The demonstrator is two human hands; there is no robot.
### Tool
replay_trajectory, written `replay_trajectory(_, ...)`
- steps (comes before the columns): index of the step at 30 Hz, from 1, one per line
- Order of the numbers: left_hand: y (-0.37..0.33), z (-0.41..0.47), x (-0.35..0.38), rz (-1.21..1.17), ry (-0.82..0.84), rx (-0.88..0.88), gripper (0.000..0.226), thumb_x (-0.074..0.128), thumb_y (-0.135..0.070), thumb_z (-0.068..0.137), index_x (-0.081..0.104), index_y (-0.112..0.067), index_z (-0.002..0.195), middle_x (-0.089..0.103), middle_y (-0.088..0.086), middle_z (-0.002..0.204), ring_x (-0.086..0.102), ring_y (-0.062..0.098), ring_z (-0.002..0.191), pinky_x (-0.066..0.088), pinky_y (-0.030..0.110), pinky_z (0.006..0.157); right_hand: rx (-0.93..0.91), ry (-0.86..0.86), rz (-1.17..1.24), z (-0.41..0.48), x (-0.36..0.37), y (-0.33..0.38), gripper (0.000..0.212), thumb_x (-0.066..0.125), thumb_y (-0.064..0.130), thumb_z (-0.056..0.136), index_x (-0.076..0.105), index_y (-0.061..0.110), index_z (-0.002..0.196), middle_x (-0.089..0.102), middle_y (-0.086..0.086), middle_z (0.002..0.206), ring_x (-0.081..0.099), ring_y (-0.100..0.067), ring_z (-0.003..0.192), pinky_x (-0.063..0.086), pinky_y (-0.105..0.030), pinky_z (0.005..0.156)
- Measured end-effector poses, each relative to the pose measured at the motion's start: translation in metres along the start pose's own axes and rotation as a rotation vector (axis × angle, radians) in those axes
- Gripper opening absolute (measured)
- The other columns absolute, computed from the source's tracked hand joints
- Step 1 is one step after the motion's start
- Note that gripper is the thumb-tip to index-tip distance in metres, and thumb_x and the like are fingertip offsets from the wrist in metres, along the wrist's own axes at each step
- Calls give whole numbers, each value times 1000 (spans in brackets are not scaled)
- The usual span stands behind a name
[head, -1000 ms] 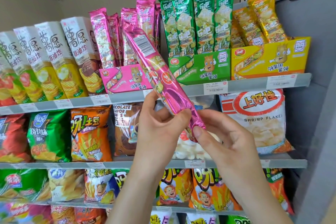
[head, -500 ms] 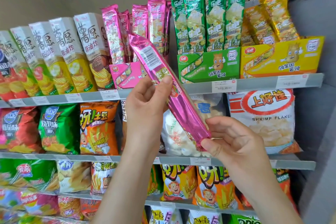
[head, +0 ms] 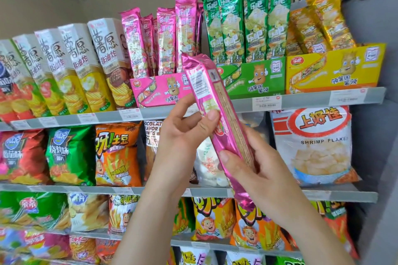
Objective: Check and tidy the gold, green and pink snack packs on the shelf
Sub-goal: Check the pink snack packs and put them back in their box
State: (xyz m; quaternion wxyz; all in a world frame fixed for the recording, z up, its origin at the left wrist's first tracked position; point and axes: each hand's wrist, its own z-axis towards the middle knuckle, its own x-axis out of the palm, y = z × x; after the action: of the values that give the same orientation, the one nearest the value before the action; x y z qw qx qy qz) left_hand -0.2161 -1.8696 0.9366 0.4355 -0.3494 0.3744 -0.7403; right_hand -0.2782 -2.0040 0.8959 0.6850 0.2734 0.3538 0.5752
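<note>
Compared with half a second back, the long pink foil snack pack (head: 226, 135) has swung a lot closer to upright and rolled a bit, so its long back seam now faces the camera, along with the white barcode label near the top. The right hand (head: 258, 172) has slid up the pack too. It was pinching the very bottom end before, and now the crimped bottom sticks out below it. The left hand (head: 183, 135) is still at mid-pack.

Fingers: the left hand grips the pack around its middle, thumb (head: 212, 117) pressed on the front, the other fingers behind it and mostly hidden. The right hand holds the lower half, thumb (head: 224, 157) on the pack's left edge, fingers wrapped behind. Both are closed snug on it.

The pack is out in front of the shelf, top end leaning left and overlapping the pink cardboard display box (head: 159, 90) and the green cardboard display box (head: 254, 77) beside it. It looks intact and shiny, a little creased at the top. Upright pink packs (head: 165, 38) stand in the pink box, green packs (head: 247, 21) in the green one, and gold packs (head: 323, 19) lean in the yellow cardboard display box (head: 333, 69), all on the grey metal shelf (head: 301, 101).
</note>
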Motion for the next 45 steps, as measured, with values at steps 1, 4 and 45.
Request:
replay_trajectory(1,-1,3,-1,8,12,17,46,79,-33,71,65,-32,115,74,8,95,70,20,89,52,35,84,-3,11,19,0,0,1,34,57,53,86,51,58,119,68,6,94,67,-16,78,58,-32,68)
replay_trajectory(4,-8,16,-3,-48,-18,87,37,71,-27,82,61,-13,114,72,-2,82,66,9,67,53,25,64,9,55,62,1,0,-2,31,59,49,86,57,53,117,67,4,94,65,-19,80,55,-30,67)
replay_trajectory(45,-149,183,-102,281,320,477,17,68,-11,85,66,-12,102,69,1,88,64,24,81,54,50,80,-147,-144,-246,175,80,32,54,63,59,74,53,40,123,66,14,99,66,-6,90,57,-34,75)
